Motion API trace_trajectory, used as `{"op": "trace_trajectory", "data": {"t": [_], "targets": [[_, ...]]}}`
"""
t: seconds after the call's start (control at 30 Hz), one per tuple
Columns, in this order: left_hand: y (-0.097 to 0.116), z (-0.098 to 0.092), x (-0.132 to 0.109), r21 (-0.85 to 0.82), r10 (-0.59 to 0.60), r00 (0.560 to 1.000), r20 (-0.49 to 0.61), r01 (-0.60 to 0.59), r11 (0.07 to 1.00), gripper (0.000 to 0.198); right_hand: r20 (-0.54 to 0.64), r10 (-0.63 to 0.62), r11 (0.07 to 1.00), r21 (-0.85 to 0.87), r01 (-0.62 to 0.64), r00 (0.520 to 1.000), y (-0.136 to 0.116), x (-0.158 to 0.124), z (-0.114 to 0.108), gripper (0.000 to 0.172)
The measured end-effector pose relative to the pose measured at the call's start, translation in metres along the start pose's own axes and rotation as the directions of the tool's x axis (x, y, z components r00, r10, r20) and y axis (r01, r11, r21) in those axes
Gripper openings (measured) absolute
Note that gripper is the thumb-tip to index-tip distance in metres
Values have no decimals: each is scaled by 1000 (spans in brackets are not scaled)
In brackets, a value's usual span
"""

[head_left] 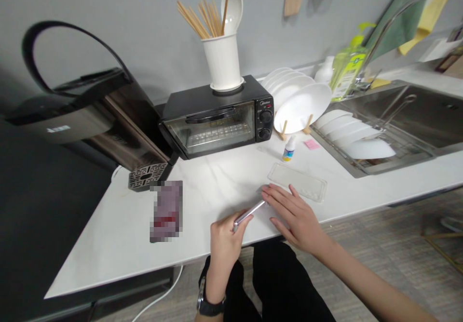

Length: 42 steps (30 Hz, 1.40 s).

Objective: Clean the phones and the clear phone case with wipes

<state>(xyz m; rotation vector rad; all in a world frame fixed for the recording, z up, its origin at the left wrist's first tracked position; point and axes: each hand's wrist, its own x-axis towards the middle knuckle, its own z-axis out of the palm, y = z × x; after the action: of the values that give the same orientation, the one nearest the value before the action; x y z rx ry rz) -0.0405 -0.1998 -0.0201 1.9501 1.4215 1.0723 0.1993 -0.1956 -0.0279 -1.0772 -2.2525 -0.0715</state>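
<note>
My left hand [227, 237] is closed around the near end of a thin phone [250, 214], tilted up so that mostly its silvery edge shows. Its faces are largely hidden from me. My right hand [294, 216] has its fingers stretched out flat, with the fingertips at the phone's far end; whether they press on it I cannot tell. Just beyond the right hand, a clear plastic tray [298, 182] lies on the white counter [206, 182]. Behind that stand a small white bottle [289, 149] with a blue and yellow label and a pink paper square [311, 144].
A black toaster oven [217, 124] carries a white cup [222, 61] of chopsticks. At left are a drink machine [119, 124] and a blurred purple packet [168, 211]. Racked plates [304, 107], a soap bottle [349, 66] and a sink [430, 155] with bowls are to the right.
</note>
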Motion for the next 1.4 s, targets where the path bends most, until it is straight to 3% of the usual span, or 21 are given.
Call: {"op": "trace_trajectory", "data": {"t": [0.13, 0.3, 0.4, 0.5, 0.6, 0.7, 0.83, 0.97, 1.07, 1.23, 1.4], "targets": [[1, 0, 0, -18, -20, 1000, 10, 21, 1000, 21, -76, 170, 985, -9, -171, 982, -18, -6, 13, 71], [3, -1, 0, -38, -19, 1000, 16, 19, 999, 22, -193, 355, 934, 21, -358, 915, -63, -1, 40, 77], [-1, -1, 0, 11, 18, 999, 37, -18, 1000, 22, -187, 327, 944, 26, -328, 926, -90, 3, 54, 76], [-10, 1, -1, 133, 57, 998, 11, -58, 989, 27, -152, 225, 974, 49, -220, 962, -104, 7, 58, 75], [-18, 3, -2, 202, 70, 997, -22, -64, 977, 29, -76, 44, 993, 110, -36, 996, -97, 11, 48, 75], [-18, 4, -5, 206, 66, 997, -32, -58, 977, 30, 10, -133, 982, 141, 130, 991, -71, 15, 28, 72], [-6, 0, -3, 116, 50, 998, -22, -47, 992, 28, 40, -195, 976, 105, 190, 980, -25, 16, 3, 71], [2, -1, 0, 18, 31, 999, -22, -31, 999, 24, 42, -95, 994, 49, 93, 995, 6, 9, -9, 69], [1, 0, 1, 7, 23, 999, -36, -23, 1000, 22, -9, 33, 999, 2, -33, 999, 7, 0, -5, 70], [2, -1, 0, -5, 8, 1000, -23, -8, 1000, 18, -152, 308, 950, -4, -313, 939, -26, -7, 21, 74], [2, -2, -1, -13, 3, 1000, 6, -3, 1000, 18, -268, 414, 903, 2, -429, 870, -63, 1, 47, 78]]}}
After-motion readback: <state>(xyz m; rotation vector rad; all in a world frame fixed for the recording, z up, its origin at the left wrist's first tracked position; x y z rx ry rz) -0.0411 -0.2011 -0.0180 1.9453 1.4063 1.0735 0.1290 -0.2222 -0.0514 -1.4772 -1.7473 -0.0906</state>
